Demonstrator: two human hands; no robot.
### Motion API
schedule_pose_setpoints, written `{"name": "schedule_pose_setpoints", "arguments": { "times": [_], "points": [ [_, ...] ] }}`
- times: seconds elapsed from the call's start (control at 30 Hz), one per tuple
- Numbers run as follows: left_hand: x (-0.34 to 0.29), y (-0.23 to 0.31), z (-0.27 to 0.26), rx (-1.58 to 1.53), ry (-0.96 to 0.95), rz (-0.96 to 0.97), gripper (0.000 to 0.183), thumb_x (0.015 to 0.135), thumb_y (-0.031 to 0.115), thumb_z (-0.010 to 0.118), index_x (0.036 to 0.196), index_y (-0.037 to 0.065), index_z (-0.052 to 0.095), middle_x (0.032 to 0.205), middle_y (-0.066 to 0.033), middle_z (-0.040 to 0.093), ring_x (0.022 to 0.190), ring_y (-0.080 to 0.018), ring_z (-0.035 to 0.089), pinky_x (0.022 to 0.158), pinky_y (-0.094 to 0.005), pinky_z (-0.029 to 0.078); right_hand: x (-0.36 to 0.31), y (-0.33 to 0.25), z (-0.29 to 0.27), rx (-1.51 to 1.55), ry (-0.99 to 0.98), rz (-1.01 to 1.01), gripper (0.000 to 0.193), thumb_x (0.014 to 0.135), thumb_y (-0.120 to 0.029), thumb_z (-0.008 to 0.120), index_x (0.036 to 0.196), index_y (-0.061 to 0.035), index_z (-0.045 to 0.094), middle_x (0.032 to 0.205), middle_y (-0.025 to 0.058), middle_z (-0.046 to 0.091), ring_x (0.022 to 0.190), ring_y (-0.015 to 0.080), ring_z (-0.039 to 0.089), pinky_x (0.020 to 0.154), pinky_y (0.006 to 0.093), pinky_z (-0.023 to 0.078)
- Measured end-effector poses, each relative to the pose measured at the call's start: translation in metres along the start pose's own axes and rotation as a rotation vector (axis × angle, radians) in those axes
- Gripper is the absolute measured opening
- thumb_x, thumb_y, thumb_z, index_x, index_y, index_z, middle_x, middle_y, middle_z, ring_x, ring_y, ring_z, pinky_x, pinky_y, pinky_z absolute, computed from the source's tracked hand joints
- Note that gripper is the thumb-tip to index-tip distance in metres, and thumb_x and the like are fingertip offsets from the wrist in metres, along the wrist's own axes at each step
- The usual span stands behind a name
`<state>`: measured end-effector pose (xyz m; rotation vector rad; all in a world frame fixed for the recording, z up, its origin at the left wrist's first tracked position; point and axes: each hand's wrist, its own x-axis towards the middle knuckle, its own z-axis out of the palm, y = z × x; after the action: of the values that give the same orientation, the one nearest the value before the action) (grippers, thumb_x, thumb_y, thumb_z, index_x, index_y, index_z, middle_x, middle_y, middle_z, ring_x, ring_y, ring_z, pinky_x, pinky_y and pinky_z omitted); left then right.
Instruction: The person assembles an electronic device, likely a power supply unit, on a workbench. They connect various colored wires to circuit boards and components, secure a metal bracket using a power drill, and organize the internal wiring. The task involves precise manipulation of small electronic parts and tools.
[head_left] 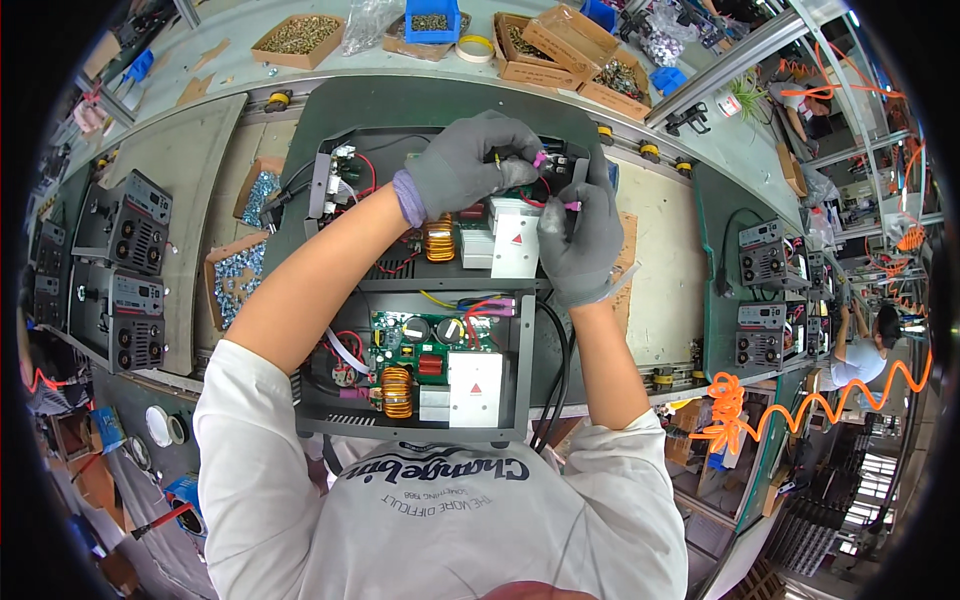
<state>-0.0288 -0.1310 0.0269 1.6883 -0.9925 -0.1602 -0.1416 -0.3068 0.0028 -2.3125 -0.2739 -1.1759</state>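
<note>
Two open dark metal housings with electronics inside lie one behind the other in front of me. My left hand (pixel 475 165), in a grey glove, is closed over the far housing (pixel 400 282), pinching a thin wire end; a pink sleeved terminal (pixel 541 158) shows at its fingertips. My right hand (pixel 583 245), also gloved, closes on a red wire with a pink sleeved terminal (pixel 573 206) at the housing's right side. Beneath the hands are a copper coil (pixel 439 240) and a silver heat sink (pixel 515 240). The near housing (pixel 518 385) holds a green circuit board (pixel 400 345), untouched.
Cartons of blue-grey small parts (pixel 232 285) stand left. Finished-looking units (pixel 137 320) sit on the left, and more units (pixel 762 335) on the right. Boxes of screws (pixel 298 36) and a blue bin (pixel 432 22) line the far bench. An orange coiled hose (pixel 728 412) hangs right.
</note>
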Motion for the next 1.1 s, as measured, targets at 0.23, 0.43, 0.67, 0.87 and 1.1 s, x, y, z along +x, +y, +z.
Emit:
{"name": "schedule_pose_setpoints", "arguments": {
  "times": [0.23, 0.43, 0.67, 0.87, 1.1],
  "points": [
    [0.003, 0.006, -0.004, 0.124, -0.016, 0.161, 0.02, 0.076, 0.013, 0.081, 0.094, 0.006, 0.076, 0.086, -0.0059, 0.068, 0.094, -0.0226, 0.062, 0.087, -0.0366, 0.049, -0.003, -0.006, -0.002, -0.044, -0.007, 0.11, 0.021, 0.079, -0.005, 0.068, 0.094, -0.0064, 0.053, 0.135, 0.0298, 0.059, 0.108, 0.0423, 0.067, 0.079, 0.0406, 0.057],
    [0.009, 0.012, 0.011, 0.676, 0.236, 0.296, 0.012, 0.076, 0.02, 0.078, 0.087, 0.015, 0.077, 0.087, -0.0013, 0.071, 0.094, -0.0254, 0.062, 0.083, -0.0402, 0.046, -0.013, -0.008, 0.001, -0.153, 0.035, 0.162, 0.022, 0.08, -0.006, 0.074, 0.091, -0.0086, 0.055, 0.127, 0.0244, 0.066, 0.094, 0.033, 0.073, 0.071, 0.0348, 0.057],
    [0.004, 0.028, 0.015, 1.059, 0.082, 0.345, 0.015, 0.078, 0.016, 0.069, 0.093, 0.017, 0.073, 0.088, -0.0017, 0.065, 0.093, -0.0249, 0.06, 0.077, -0.0409, 0.046, -0.02, -0.011, 0.001, -0.106, 0.065, 0.19, 0.02, 0.082, -0.002, 0.076, 0.085, -0.0037, 0.056, 0.129, 0.0257, 0.065, 0.103, 0.0271, 0.074, 0.079, 0.0309, 0.058],
    [0.007, 0.036, 0.016, 1.087, -0.006, 0.214, 0.018, 0.078, 0.015, 0.067, 0.095, 0.014, 0.072, 0.093, -0.0061, 0.064, 0.094, -0.027, 0.061, 0.082, -0.0423, 0.049, -0.023, -0.006, 0.005, -0.146, 0.119, 0.126, 0.024, 0.08, -0.007, 0.076, 0.088, -0.0094, 0.053, 0.127, 0.0238, 0.067, 0.085, 0.0296, 0.073, 0.067, 0.0338, 0.057],
    [0.004, 0.035, 0.022, 1.159, -0.016, 0.267, 0.024, 0.075, 0.012, 0.068, 0.098, 0.011, 0.071, 0.094, -0.0069, 0.064, 0.093, -0.0278, 0.061, 0.083, -0.0416, 0.05, -0.025, -0.006, 0.006, -0.136, 0.133, 0.119, 0.025, 0.08, -0.01, 0.076, 0.089, -0.012, 0.052, 0.125, 0.0226, 0.068, 0.072, 0.0303, 0.072, 0.06, 0.0353, 0.057]
  ]
}}
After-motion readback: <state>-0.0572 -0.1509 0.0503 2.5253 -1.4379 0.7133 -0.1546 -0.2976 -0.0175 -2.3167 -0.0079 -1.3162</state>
